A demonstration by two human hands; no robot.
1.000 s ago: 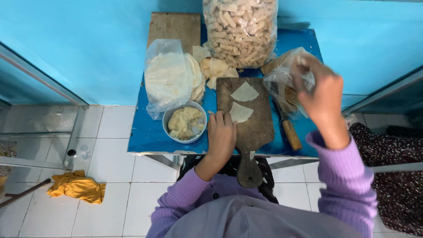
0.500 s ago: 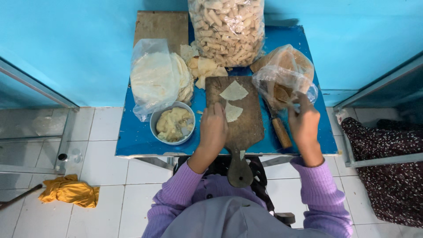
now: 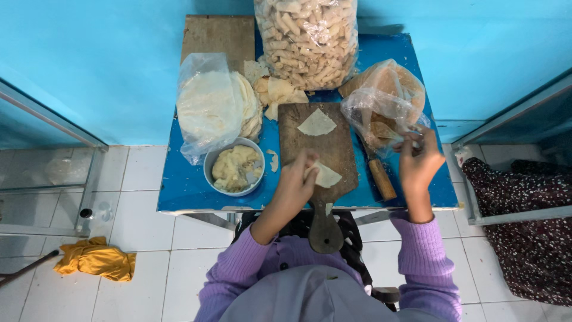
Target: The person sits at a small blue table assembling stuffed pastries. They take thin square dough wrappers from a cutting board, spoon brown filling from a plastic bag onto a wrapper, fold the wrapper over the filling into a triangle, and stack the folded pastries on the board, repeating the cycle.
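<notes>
As I sit at the board: notes.
Left hand (image 3: 296,182): pinning wrapper (image 3: 325,175) flat on board (image 3: 333,143).
Right hand (image 3: 417,161): pinching bag (image 3: 384,104) open.

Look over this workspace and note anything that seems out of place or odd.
A crumpled yellow cloth lies on the white floor tiles, left of the blue table. A small dough scrap sits loose on the table between the bowl and the board. Nothing looks spilled or broken.

I'm seeing lilac knitted sleeves with ribbed cuffs, a grey garment draped down over the chest, and bare hands (image 3: 298,182) without rings.
</notes>
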